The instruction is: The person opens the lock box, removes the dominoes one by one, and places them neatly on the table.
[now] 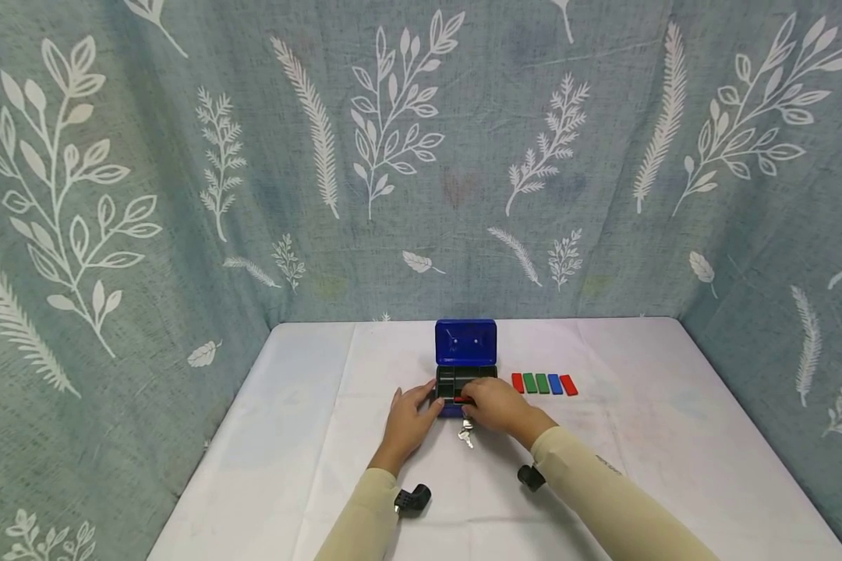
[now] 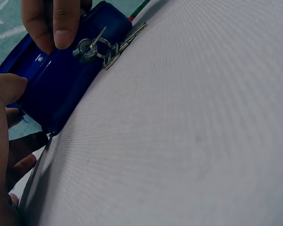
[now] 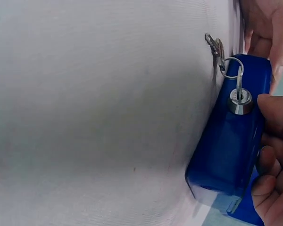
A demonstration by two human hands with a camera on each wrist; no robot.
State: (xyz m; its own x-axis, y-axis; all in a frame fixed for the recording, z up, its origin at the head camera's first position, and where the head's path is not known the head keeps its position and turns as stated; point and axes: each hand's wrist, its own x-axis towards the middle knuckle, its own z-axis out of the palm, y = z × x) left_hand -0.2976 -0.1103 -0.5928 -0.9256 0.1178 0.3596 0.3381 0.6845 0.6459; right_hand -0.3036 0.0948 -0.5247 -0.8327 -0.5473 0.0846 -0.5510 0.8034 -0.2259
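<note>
A blue cash box (image 1: 466, 343) stands with its lid raised at the back, and a black compartment tray (image 1: 446, 382) shows inside. My left hand (image 1: 408, 425) holds the box by its left front corner, thumb on the rim and fingers along the side. Over the tray, my right hand (image 1: 503, 405) has its fingers curled down, pinching a small flat red piece (image 1: 461, 399) that they partly hide. A ring of keys (image 3: 233, 68) hangs from the lock (image 3: 240, 101) on the box's front, one key inserted.
Right of the box lies a row of small flat pieces: a red one (image 1: 518, 382), two green ones (image 1: 536, 383), a blue one (image 1: 555, 384) and another red one (image 1: 568, 385). A white cloth (image 1: 309, 467) covers the table; patterned curtains (image 1: 393, 257) hang behind and beside it.
</note>
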